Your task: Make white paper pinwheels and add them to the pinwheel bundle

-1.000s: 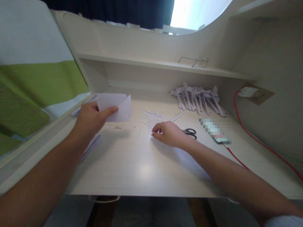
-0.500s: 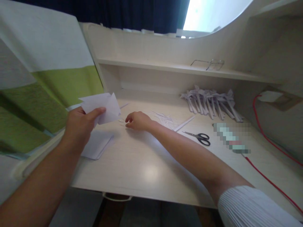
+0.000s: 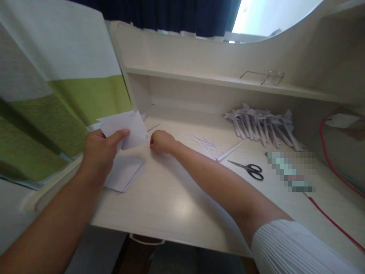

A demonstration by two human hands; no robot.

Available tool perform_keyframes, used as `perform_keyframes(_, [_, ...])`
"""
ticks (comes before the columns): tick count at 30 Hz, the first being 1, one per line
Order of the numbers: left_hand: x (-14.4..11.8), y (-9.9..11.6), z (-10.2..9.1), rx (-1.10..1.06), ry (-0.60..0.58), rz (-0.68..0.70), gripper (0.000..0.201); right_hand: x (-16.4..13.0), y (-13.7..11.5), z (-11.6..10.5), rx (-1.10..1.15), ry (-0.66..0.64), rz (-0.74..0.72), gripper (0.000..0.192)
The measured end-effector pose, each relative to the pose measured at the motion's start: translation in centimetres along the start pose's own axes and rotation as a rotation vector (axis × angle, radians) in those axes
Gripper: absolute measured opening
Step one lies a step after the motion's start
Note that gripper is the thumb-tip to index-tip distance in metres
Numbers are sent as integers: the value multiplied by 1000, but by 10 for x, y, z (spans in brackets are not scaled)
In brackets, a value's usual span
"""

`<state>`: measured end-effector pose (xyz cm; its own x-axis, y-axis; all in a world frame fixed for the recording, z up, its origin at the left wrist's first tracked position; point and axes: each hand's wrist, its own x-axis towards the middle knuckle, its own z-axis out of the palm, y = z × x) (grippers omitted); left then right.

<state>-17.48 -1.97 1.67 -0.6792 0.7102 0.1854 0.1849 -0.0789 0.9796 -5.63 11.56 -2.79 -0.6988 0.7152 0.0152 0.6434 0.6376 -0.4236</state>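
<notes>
One folded paper point(image 3: 135, 131) is pinched in the left hand point(image 3: 99, 152) near the left edge of the tabletop point(image 3: 171, 213), partly covered by the thumb. The right hand point(image 3: 162, 142) curls nearby, fingertips hidden; whether they grip anything, I cannot tell.

- The right hand point(image 3: 162, 142) is curling inward, so its fingertips are hiding from view.
- The left hand point(image 3: 99, 150) is covering one part of the paper point(image 3: 136, 132).
- The device point(image 3: 288, 171) is appearing only as coarse blocks.
- The upper edge is cutting the dark curtain point(image 3: 176, 17).
</notes>
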Motion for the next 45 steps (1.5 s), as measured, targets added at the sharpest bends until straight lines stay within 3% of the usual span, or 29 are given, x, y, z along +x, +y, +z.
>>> perform_keyframes(3, [-6, 4, -1, 39, 9, -8, 35, -15, 8, -15, 96, 47, -26, 7])
perform_keyframes(7, [-18, 5, 9, 86, -166, -42, 36, -60, 33, -43, 291, 128, -36, 13])
perform_keyframes(11, [-37, 2, 35, 128, -424, -64, 32, -134, 58, -65, 421, 266, 19, 20])
perform_keyframes(14, [-58, 7, 61, 221, -578, -18, 24, -192, 66, -74, 532, 511, 1, 18])
perform_keyframes(17, [-80, 16, 85, 231, -683, 31, 21, -234, 65, -78, 414, 688, 13, 18])
perform_keyframes(19, [-92, 20, 98, 210, -763, 53, 20, -251, 66, -79, 351, 726, 26, 15])
perform_keyframes(26, [-113, 22, 125, 153, -957, 43, 27, -271, 85, -82, 463, 716, 112, 9])
perform_keyframes(36, [-113, 13, 141, 203, -994, 83, 26, -278, 99, -76, 632, 684, 60, 7])
perform_keyframes(42, [-118, 1, 144, 169, -930, 23, 23, -280, 100, -68, 454, 805, -37, 8])
perform_keyframes(45, [-120, -6, 144, 142, -940, 19, 20, -280, 100, -67, 411, 794, -58, 8])
